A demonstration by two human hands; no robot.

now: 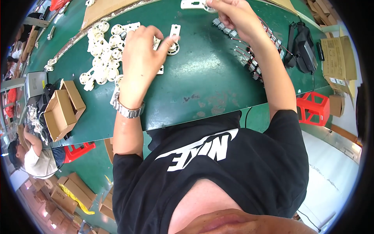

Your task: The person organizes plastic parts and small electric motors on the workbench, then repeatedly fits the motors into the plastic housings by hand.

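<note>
One white part point(187, 5) pinched in right hand point(238, 20), left hand point(141, 55) half-curled, grip unclear; finished count uncertain, far-left pile point(102, 58) probably remaining.

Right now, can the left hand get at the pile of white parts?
Probably yes: the left hand is right at the edge of the pile of white parts, with nothing visible blocking it. Whether it holds one is unclear.

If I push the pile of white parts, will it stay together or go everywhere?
The pile of white parts would probably spread apart, since it looks loosely heaped. The parts look like hard plastic, so they are likely stiff, not floppy. They may slide easily, because the green table looks smooth and shiny.
</note>
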